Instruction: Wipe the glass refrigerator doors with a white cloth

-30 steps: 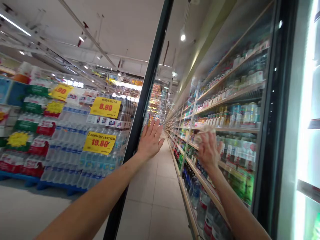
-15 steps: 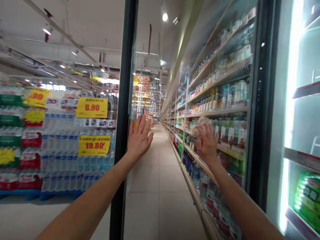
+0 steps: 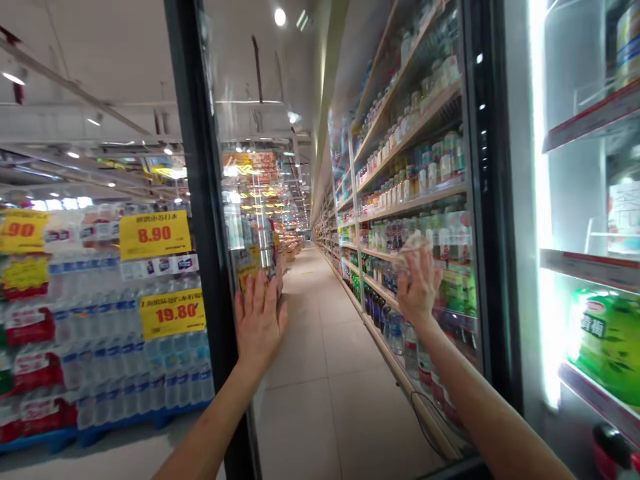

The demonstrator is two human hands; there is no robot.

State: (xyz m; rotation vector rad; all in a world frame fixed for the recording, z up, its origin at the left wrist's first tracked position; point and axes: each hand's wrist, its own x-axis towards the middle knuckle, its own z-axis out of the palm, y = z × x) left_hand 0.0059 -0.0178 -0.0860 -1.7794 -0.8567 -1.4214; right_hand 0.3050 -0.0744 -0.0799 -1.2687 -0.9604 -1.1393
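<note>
Left hand: The person's left hand [image 3: 260, 320] is spread open, palm to the glass door [image 3: 305, 320], just beside its black frame [image 3: 203, 173].
Right hand: From where I stand, the right hand [image 3: 419, 287] has its fingers bunched over a cloth, pressing towards the same pane.
Cloth: The crumpled, pale cloth [image 3: 414, 244] sits under and above the right hand's fingertips, a little blurred.
Drinks shelves: Rows of bottles on shelves [image 3: 410, 199] show around and behind the right hand; whether reflected or seen through the glass, I can't tell.
Lit cooler: Right of the right hand, a green pack [image 3: 605, 343] rests on a cooler shelf.
Price signs: Left of the left hand, yellow signs reading 8.90 [image 3: 155, 235] and 19.80 [image 3: 173, 313] hang by stacked bottled drinks [image 3: 107, 330].
</note>
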